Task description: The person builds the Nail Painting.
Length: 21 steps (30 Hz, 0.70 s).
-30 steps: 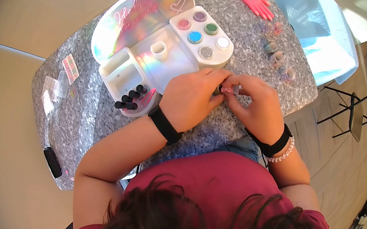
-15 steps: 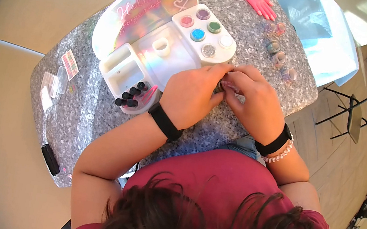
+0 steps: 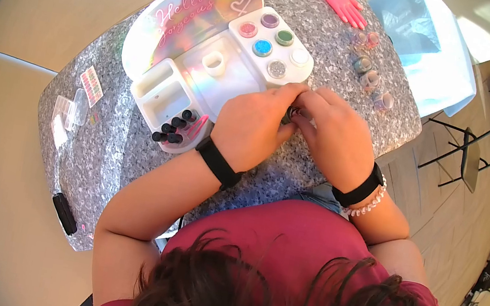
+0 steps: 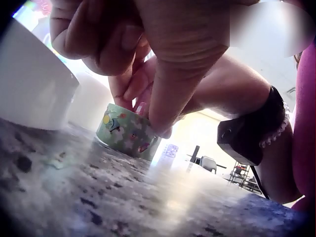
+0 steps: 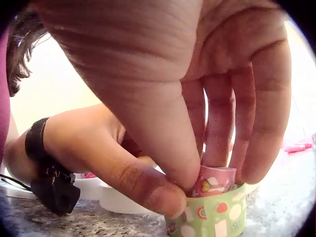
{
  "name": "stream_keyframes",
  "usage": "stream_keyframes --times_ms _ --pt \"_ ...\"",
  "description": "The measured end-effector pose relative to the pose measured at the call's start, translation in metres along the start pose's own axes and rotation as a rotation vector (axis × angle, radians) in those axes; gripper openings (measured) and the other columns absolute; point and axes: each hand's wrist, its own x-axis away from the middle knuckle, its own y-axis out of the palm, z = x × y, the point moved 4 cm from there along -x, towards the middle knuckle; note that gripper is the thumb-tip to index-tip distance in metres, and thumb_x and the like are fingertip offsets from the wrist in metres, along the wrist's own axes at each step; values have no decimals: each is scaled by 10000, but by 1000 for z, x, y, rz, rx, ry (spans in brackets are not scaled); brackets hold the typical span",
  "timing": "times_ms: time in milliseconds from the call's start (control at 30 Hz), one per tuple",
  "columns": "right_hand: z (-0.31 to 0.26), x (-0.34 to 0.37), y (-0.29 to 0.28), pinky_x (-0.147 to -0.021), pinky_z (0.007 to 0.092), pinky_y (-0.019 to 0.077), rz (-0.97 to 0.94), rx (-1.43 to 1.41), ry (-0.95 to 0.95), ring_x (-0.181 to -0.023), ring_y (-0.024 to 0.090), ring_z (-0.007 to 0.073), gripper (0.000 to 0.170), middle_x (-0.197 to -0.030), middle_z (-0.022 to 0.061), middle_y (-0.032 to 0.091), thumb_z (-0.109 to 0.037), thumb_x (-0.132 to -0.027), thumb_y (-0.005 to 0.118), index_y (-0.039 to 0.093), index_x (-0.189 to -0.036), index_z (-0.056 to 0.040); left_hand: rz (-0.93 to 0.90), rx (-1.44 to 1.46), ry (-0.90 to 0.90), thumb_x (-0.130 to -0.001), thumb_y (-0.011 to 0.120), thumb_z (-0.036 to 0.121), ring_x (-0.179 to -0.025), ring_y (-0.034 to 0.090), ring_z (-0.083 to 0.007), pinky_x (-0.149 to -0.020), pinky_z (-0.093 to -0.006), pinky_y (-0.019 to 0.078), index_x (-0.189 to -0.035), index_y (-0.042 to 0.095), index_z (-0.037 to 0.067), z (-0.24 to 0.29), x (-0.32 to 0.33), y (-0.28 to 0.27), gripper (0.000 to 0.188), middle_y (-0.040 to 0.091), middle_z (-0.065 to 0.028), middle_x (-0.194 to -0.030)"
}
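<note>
Pinched at its side by my left hand (image 3: 253, 122), a green patterned roll (image 4: 126, 131) stands on the speckled table (image 4: 98, 187). My right hand (image 3: 345, 146) holds a smaller pink patterned roll (image 5: 217, 180) between thumb and fingers. In the right wrist view, the pink roll sits partly inside the top of the green roll (image 5: 215, 215). My left thumb presses the green roll's near side. Both hands meet just below the white case (image 3: 229, 90) in the head view, hiding most of both rolls there.
The case holds jars of coloured glitter (image 3: 262, 47) and black-capped bottles (image 3: 177, 123). Several small ring-shaped items (image 3: 369, 79) and a pink hand form (image 3: 342, 2) lie at the right. Clear boxes (image 3: 64, 115), a sticker sheet (image 3: 91, 87) and a black object (image 3: 64, 213) are at left.
My right hand has turned slightly and its fingers have moved left against my left hand. The pink piece seen between my hands earlier is now hidden in the head view.
</note>
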Motion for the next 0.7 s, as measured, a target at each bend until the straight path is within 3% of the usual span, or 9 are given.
stream_keyframes --times_ms 267,333,400,467,567,633,667,700 --pt "18 8 -6 -853 438 590 114 -30 -103 -1013 711 342 79 -1101 93 702 -114 -917 800 784 -994 -106 30 71 18 -941 849 237 -1095 765 -386 -869 -459 612 -1467 644 150 -4 1 3 571 801 -140 -1216" --pt "25 6 -13 -863 432 590 16 -180 -22 -1018 714 335 103 -1115 94 703 -85 -931 798 815 -1031 -106 20 69 15 -928 867 231 -1120 765 -369 -895 -450 611 -1467 647 157 -1 -1 -1 587 803 -119 -1241" --pt "47 -8 -39 -865 427 590 106 -168 -45 -1019 717 325 132 -1119 107 717 -80 -940 802 819 -1070 -100 -7 65 3 -904 889 206 -1143 764 -355 -924 -438 610 -1469 647 158 -2 -1 -3 617 804 -98 -1264" --pt "73 -29 -74 -874 428 593 146 -112 140 -1030 723 321 155 -1145 124 741 -94 -942 807 824 -1096 -90 1 51 5 -878 913 202 -1150 770 -342 -944 -423 610 -1447 668 145 3 -4 -11 623 807 -84 -1274" --pt "141 -70 -96 -914 451 589 149 117 101 -1040 725 319 233 -1165 133 774 -108 -936 821 819 -1167 -85 39 56 17 -867 925 220 -1196 760 -344 -963 -423 608 -1405 704 124 6 -1 -19 590 807 -96 -1276" --pt "195 -95 -85 -926 457 587 134 230 65 -1040 724 318 268 -1171 131 782 -115 -926 836 818 -1191 -87 166 34 112 -860 938 231 -963 780 -322 -865 -405 607 -1357 740 107 12 -1 -28 550 814 -98 -1251" --pt "217 -105 -73 -923 447 590 90 193 23 -1046 724 297 290 -1155 132 786 -116 -918 852 815 -1205 -87 168 29 110 -860 938 231 -963 780 -322 -865 -405 607 -1357 740 107 15 0 -30 550 814 -98 -1251" --pt "228 -112 -67 -920 437 594 44 156 -20 -1053 723 276 314 -1140 132 790 -117 -911 868 812 -1218 -87 173 28 81 -868 936 221 -794 699 -268 -760 -377 571 -1353 747 101 17 1 -32 534 820 -92 -1231"
